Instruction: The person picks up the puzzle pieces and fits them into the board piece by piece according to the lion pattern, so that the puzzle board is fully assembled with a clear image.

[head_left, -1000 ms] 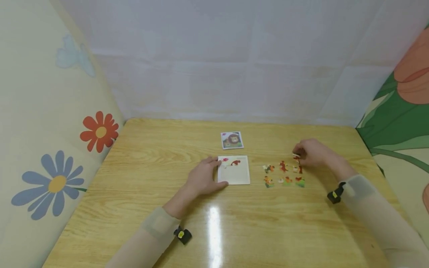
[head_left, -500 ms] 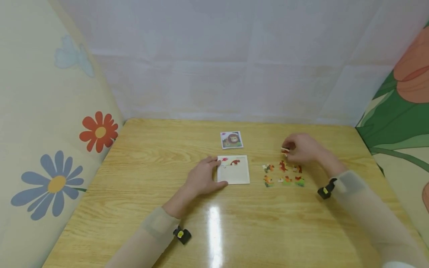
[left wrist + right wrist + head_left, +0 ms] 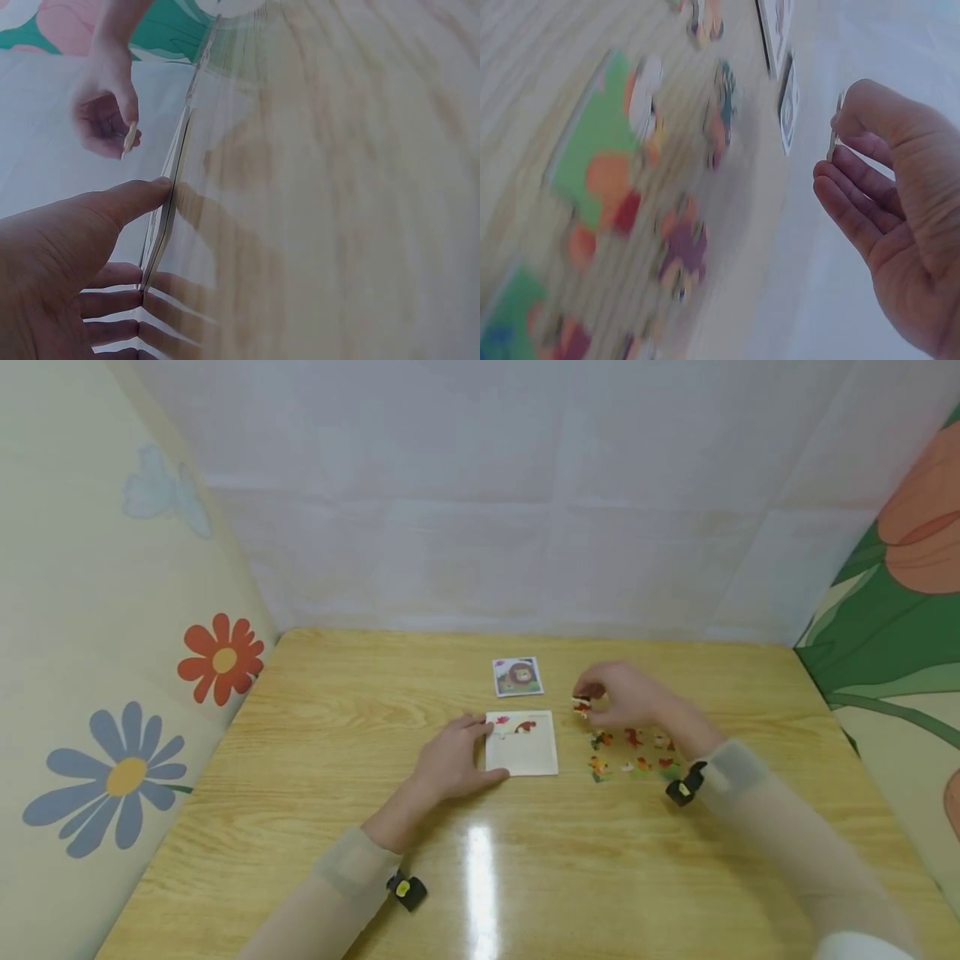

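A jigsaw piece (image 3: 581,704) in red and white is pinched between the thumb and fingers of my right hand (image 3: 628,695), raised just right of the puzzle tray. In the right wrist view the same piece (image 3: 835,135) shows only its thin edge. The square white puzzle tray (image 3: 531,762) lies flat, with a pink and a reddish-brown part of a picture along its top. My left hand (image 3: 450,762) rests at the tray's left side, thumb and fingers extended and touching its edge. Below my right hand, several loose jigsaw pieces (image 3: 600,767) lie in two rows.
A small lion picture card (image 3: 517,677) lies behind the tray. The wooden table (image 3: 360,693) meets a white cloth (image 3: 487,552) at the back. Floral panels stand at both sides, one with a blue flower (image 3: 127,777).
My right hand has lifted a jigsaw piece from the upper right of the loose pieces and carried it left, towards the tray. My left hand stays at the tray.
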Available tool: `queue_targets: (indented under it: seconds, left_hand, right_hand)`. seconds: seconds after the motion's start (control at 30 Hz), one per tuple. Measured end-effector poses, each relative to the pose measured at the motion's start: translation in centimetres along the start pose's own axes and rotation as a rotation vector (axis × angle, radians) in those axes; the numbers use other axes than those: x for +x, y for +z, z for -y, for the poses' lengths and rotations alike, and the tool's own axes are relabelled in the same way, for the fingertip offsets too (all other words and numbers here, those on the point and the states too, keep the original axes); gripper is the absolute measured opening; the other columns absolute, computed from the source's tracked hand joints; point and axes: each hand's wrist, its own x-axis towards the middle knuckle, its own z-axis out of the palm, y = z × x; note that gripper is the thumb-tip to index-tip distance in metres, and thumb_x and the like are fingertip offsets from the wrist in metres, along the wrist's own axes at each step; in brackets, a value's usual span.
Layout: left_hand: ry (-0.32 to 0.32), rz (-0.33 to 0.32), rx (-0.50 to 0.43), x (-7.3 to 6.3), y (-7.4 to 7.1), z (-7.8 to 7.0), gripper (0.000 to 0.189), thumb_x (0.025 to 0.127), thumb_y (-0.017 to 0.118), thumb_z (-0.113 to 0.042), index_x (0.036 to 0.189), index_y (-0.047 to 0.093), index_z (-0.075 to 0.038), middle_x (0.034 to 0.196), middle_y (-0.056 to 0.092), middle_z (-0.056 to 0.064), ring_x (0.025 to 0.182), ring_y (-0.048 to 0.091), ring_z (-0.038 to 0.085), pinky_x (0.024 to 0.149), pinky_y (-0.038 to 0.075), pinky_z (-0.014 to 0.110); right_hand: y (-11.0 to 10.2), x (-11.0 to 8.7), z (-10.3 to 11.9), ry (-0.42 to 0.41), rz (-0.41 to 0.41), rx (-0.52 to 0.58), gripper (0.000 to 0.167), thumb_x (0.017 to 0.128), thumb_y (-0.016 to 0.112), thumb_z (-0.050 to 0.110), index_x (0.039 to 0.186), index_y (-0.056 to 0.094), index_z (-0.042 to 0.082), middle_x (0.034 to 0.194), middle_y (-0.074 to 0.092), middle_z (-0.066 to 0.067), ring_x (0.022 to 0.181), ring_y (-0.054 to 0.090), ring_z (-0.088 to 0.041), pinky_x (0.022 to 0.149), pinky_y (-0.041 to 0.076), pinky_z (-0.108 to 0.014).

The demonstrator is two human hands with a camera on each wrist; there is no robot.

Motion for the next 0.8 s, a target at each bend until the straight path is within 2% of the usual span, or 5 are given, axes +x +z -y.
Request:
queue_targets:
  seconds: [0.07, 0.2, 0.5, 0.8]
  left_hand:
    - [0.002, -0.001, -0.001, 0.0, 0.0, 0.0, 0.084, 0.084, 0.086, -0.052, 0.148, 0.061, -0.004, 0.161, 0.054, 0.016, 0.154, 0.045, 0.04, 0.125, 0.042, 0.057]
    - [0.005, -0.003, -0.006, 0.0, 0.0, 0.0, 0.084, 0.084, 0.086, -0.052, 0.147, 0.061, -0.004, 0.16, 0.054, 0.017, 0.154, 0.046, 0.04, 0.125, 0.043, 0.057]
    - [0.001, -0.003, -0.005, 0.0, 0.0, 0.0, 0.085, 0.083, 0.086, -0.052, 0.148, 0.061, -0.003, 0.161, 0.054, 0.017, 0.153, 0.046, 0.04, 0.125, 0.042, 0.057]
    - [0.008, -0.006, -0.008, -0.1, 0.0, 0.1, 0.085, 0.083, 0.086, -0.052, 0.148, 0.061, -0.003, 0.161, 0.054, 0.017, 0.154, 0.045, 0.041, 0.125, 0.042, 0.057]
  right_hand:
    - [0.7, 0.6, 0.6, -0.036, 0.009, 0.006, 0.029, 0.082, 0.079, 0.01, 0.111, 0.077, 0.004, 0.102, 0.077, -0.007, 0.092, 0.071, -0.02, 0.085, 0.065, -0.039]
    - [2.3, 1.7, 1.4, -0.059, 0.054, 0.035, 0.029, 0.082, 0.078, 0.009, 0.112, 0.077, 0.006, 0.105, 0.075, -0.005, 0.096, 0.071, -0.019, 0.088, 0.064, -0.034]
    - [4.4, 3.3, 2.7, -0.008, 0.093, 0.027, 0.03, 0.085, 0.079, 0.011, 0.115, 0.076, 0.008, 0.111, 0.075, -0.005, 0.099, 0.07, -0.017, 0.092, 0.063, -0.032]
    - [4.9, 3.8, 2.9, -0.011, 0.108, -0.014, 0.026, 0.085, 0.081, 0.015, 0.11, 0.077, 0.01, 0.104, 0.074, -0.003, 0.085, 0.063, -0.01, 0.079, 0.059, -0.025]
